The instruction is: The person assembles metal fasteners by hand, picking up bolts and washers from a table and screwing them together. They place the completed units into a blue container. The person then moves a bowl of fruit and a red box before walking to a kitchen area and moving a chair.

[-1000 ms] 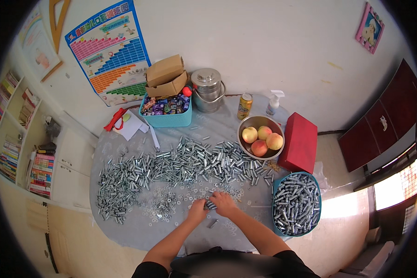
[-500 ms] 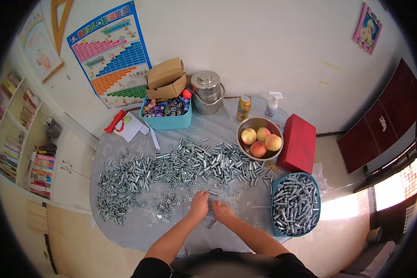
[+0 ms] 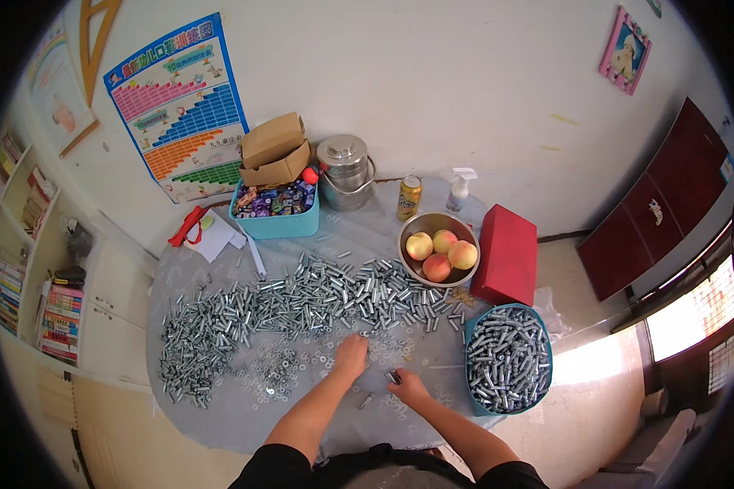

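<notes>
Gripping metal cylinders (image 3: pixel 393 377), right fingers (image 3: pixel 402 385) curl closed; left fingers (image 3: pixel 356 342) point toward washers (image 3: pixel 281 367), opening and contents unclear.

Short black sleeves (image 3: pixel 276 468), bare forearms (image 3: pixel 311 412)

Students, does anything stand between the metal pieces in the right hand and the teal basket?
Nothing visible stands in the way. Between the right hand, which holds the metal pieces, and the teal basket to its right, only the grey tablecloth shows.
</notes>
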A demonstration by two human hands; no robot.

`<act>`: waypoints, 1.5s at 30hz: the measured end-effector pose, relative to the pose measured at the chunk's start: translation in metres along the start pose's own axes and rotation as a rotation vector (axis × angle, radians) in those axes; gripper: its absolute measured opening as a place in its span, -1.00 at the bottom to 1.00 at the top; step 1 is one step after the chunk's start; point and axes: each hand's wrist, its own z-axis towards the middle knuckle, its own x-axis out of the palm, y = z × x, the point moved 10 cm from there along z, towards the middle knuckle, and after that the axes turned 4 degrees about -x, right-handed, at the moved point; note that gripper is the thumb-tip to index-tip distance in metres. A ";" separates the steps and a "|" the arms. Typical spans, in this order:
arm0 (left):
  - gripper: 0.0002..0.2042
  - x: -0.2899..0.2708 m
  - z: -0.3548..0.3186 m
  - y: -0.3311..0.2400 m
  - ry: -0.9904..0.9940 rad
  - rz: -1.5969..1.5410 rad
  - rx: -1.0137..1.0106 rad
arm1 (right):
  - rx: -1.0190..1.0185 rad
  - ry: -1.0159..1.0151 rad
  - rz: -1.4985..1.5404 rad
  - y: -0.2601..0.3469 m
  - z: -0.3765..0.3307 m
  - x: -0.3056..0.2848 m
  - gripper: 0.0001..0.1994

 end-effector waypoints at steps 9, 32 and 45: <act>-0.86 0.009 -0.085 -0.005 0.059 -0.224 0.037 | 0.371 -0.042 0.654 -0.053 -0.052 -0.011 -0.82; -0.80 0.018 -0.108 -0.009 0.000 -0.267 -0.212 | 0.323 -0.276 0.918 -0.008 -0.123 -0.149 -0.82; -0.80 0.061 -0.113 -0.049 0.189 -0.001 0.033 | 0.307 -0.436 0.976 -0.040 -0.154 -0.202 -0.81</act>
